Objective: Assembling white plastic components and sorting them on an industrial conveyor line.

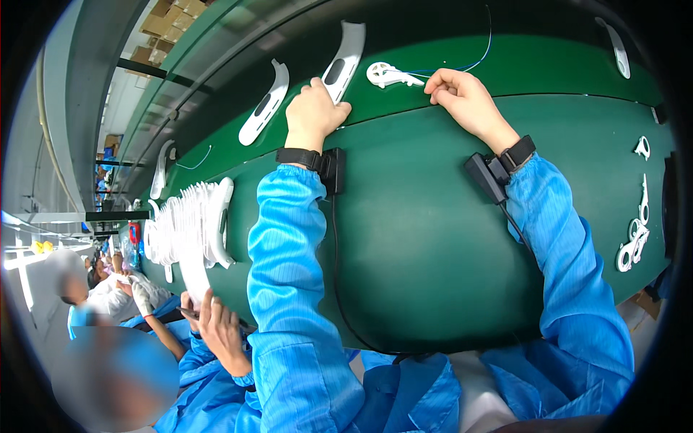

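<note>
My left hand [312,115] is closed over the lower end of a white curved plastic shell [348,54] with a dark oval slot, which lies on the green belt. My right hand [465,101] has its fingers curled in a pinch beside the narrow end of a small white plastic part with a round spoked wheel [382,74]. Whether its fingertips touch that part, or hold anything, I cannot make out. A thin blue wire [473,66] trails from the part past my right hand. Left of my left hand lies another slotted white shell [266,105].
Stacked white curved pieces [191,224] stand at the left, beside a co-worker's hands [220,328]. Small white ring-shaped parts [634,242] lie at the right edge of the green table [419,216]. One more white curved piece [617,50] sits far right on the belt.
</note>
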A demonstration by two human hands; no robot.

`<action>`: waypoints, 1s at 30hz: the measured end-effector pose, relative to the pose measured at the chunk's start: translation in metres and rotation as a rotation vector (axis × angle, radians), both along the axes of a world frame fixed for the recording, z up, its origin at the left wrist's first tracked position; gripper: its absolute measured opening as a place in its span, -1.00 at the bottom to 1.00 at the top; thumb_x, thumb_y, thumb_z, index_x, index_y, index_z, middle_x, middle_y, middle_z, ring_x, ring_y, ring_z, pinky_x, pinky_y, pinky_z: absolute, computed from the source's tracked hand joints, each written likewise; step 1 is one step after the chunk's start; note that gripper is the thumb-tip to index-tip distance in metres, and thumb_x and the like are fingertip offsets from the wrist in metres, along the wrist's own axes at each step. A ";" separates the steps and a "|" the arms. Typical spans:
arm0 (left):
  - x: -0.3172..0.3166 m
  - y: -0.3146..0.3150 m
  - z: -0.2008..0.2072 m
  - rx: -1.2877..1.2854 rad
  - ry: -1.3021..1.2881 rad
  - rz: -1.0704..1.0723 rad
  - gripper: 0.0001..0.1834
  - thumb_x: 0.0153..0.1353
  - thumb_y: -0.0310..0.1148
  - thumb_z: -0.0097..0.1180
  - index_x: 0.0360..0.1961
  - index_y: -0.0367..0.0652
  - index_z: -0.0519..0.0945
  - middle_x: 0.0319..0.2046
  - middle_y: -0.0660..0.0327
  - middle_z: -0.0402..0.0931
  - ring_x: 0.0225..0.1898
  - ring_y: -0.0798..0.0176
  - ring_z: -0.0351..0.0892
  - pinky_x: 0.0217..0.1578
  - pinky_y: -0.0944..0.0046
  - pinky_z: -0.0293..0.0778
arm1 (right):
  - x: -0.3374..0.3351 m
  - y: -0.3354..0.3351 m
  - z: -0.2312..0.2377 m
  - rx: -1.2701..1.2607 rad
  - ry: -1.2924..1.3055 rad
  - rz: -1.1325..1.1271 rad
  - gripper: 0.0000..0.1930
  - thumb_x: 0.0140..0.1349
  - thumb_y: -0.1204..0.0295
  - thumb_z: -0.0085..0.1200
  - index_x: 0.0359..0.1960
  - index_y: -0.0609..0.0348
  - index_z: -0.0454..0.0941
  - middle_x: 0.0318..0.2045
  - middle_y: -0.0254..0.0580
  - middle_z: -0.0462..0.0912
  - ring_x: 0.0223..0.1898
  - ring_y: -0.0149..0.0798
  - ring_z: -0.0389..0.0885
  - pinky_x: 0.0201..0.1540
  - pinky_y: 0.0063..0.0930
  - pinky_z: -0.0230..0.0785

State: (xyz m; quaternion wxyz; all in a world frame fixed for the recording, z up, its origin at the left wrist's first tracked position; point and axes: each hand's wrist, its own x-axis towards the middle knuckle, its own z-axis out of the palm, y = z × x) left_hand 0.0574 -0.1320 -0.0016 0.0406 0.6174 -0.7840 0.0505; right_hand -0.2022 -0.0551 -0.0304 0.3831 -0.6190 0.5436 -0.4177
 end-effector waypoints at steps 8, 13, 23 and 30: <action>0.004 0.041 0.018 0.069 0.164 -0.140 -0.38 -0.08 -0.14 0.08 0.01 -0.32 0.49 -0.37 -0.15 0.62 -0.29 -0.17 0.64 -0.19 -0.01 0.57 | 0.003 0.000 0.000 -0.029 -0.003 0.001 -0.89 0.20 0.55 -0.05 -0.30 0.27 0.52 -0.44 -0.34 0.56 -0.35 -0.51 0.51 -0.23 -0.60 0.37; 0.012 0.109 0.011 -0.069 0.502 -0.108 -0.71 0.25 -0.32 0.07 -0.08 -0.28 0.54 -0.61 -0.03 0.55 -0.57 -0.02 0.61 -0.50 0.12 0.47 | -0.002 -0.003 -0.014 -0.057 -0.026 -0.026 -0.84 0.15 0.47 -0.03 -0.30 0.21 0.59 -0.47 -0.31 0.61 -0.40 -0.45 0.55 -0.27 -0.55 0.37; 0.025 0.184 0.014 -0.042 0.500 -0.001 -0.75 0.13 -0.43 0.22 -0.14 -0.25 0.59 -0.65 0.06 0.51 -0.64 0.15 0.54 -0.57 0.21 0.39 | -0.003 -0.001 -0.006 -0.053 0.107 -0.018 -0.82 0.15 0.45 -0.02 -0.28 0.16 0.60 -0.47 -0.35 0.61 -0.40 -0.47 0.55 -0.26 -0.54 0.38; 0.049 0.202 0.030 -0.405 0.550 -0.005 -0.78 0.06 -0.57 0.17 -0.22 -0.19 0.60 -0.48 0.10 0.55 -0.55 0.11 0.56 -0.54 0.22 0.45 | -0.012 0.003 -0.009 -0.082 0.042 -0.006 -0.85 0.17 0.49 -0.05 -0.29 0.21 0.57 -0.45 -0.33 0.59 -0.38 -0.47 0.54 -0.24 -0.56 0.38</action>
